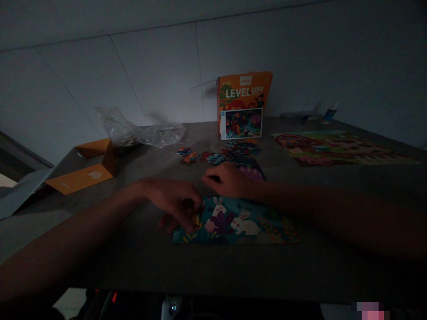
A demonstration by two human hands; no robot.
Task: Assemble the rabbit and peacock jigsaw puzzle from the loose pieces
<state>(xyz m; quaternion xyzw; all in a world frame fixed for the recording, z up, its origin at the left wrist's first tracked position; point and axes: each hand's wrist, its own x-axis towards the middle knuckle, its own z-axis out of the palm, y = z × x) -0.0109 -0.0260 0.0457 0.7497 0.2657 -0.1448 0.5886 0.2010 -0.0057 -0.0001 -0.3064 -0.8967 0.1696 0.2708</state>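
A partly assembled jigsaw puzzle with white rabbits and purple leaves lies flat near the table's front. My left hand is bent over its left end, fingers curled onto a yellow and teal puzzle piece there. Just above the puzzle's upper edge, my right hand has thumb and fingertips drawn together; whatever they hold is too dark to make out. Partly behind that hand is a dark section with purple shapes. Loose puzzle pieces are heaped beyond both hands.
An orange "LEVEL UP!" box stands against the wall, a picture card leaning on it. To the left are an open orange box and clear plastic bags. A farm-scene puzzle lies at right. The room is dim.
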